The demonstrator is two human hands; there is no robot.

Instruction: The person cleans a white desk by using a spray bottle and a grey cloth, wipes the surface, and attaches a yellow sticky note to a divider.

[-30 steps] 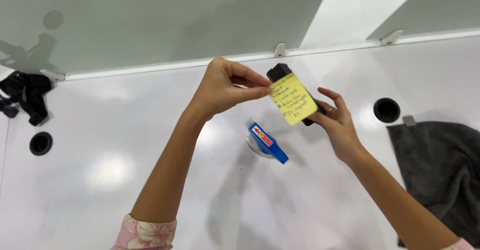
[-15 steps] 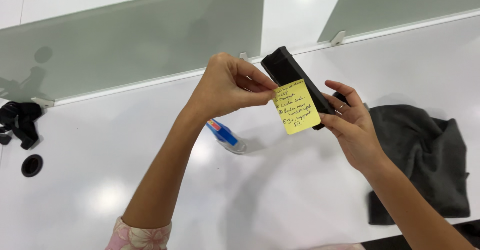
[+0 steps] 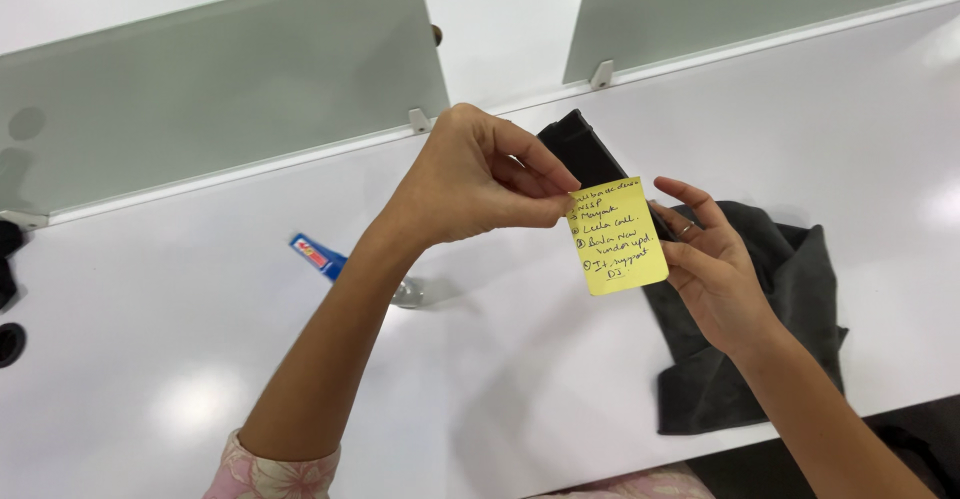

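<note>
Head view, looking down: a yellow sticky note (image 3: 616,236) covered in handwriting is the centre of the scene, held above a white worktop (image 3: 480,379). The left hand (image 3: 470,179), reaching in from the note's left, has its grip clamped on the note's upper left corner, thumb and forefinger pinched together on the paper. The right hand (image 3: 715,269), just right of the note, is spread with fingers (image 3: 685,191) apart behind the paper's right edge, cradling a flat black object (image 3: 580,149) that rises from behind the note toward the upper left; how firmly that hand holds it cannot be told, as the note hides the contact. A ring shows on one finger of this hand. Below and right of the note, a dark grey cloth (image 3: 770,329) lies crumpled on the worktop, partly under the right hand. Well left of the note, a small tube with a blue and red label (image 3: 318,256) lies flat on the worktop, just beyond the left forearm. Above the note, frosted glass divider panels (image 3: 220,89) stand along the back of the worktop, fixed by small clips. A floral pink sleeve (image 3: 270,469) shows far below and left of the note.
</note>
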